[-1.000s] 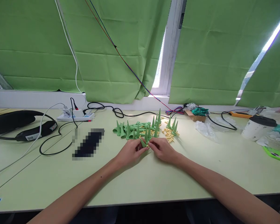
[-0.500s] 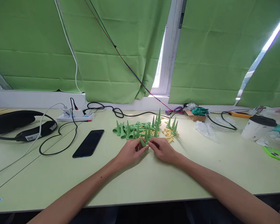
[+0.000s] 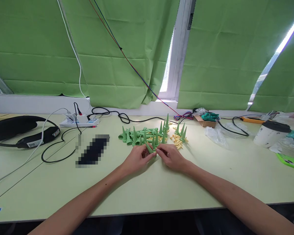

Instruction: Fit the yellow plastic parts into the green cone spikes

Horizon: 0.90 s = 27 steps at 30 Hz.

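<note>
Between my two hands is a green cone, tilted to the left. My left hand is closed on it near its base. The closed fingertips of my right hand meet the cone's base from the right; whatever small piece they pinch is too hidden to name. Just beyond my hands, several green cones stand upright beside a pile of green tube-like parts. Small cream-coloured pieces lie in a heap to the right of that pile, with a few cones standing among them.
A pixelated dark object, headphones and a power strip are on the left of the table. A small cardboard box, clear plastic, a lidded cup and a green case are on the right.
The cone between my hands leans slightly further left. Both hands have stayed in nearly the same place. The dark phone on the left now appears pixelated.
</note>
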### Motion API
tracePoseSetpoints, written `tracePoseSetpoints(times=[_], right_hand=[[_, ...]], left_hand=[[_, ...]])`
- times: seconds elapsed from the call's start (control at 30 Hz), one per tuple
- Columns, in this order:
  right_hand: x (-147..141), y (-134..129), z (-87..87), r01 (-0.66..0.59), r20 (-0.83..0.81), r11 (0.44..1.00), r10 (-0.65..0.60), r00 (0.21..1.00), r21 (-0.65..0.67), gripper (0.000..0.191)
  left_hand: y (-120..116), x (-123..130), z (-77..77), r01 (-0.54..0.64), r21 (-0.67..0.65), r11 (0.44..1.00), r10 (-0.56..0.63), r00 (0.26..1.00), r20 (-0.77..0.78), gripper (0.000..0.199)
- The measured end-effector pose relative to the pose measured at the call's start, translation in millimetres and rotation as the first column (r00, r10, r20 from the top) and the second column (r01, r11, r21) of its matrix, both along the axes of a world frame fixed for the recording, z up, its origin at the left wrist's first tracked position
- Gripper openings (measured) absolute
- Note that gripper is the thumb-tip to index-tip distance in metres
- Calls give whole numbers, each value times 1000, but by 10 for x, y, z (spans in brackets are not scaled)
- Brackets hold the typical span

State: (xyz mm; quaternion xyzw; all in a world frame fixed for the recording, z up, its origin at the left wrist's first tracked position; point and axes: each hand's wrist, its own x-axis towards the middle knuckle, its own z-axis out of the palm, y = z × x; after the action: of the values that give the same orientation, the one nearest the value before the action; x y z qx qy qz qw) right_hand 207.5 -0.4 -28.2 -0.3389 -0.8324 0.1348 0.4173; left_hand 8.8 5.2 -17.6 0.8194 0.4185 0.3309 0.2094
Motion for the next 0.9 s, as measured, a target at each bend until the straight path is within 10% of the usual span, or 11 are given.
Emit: tracePoseSetpoints(times=[0.9], right_hand=[[9,40,-41,5,-24,997,-3,1000,76,21]], left_hand=[[1,10,8,4,-52,999,-4,1000,7,34]])
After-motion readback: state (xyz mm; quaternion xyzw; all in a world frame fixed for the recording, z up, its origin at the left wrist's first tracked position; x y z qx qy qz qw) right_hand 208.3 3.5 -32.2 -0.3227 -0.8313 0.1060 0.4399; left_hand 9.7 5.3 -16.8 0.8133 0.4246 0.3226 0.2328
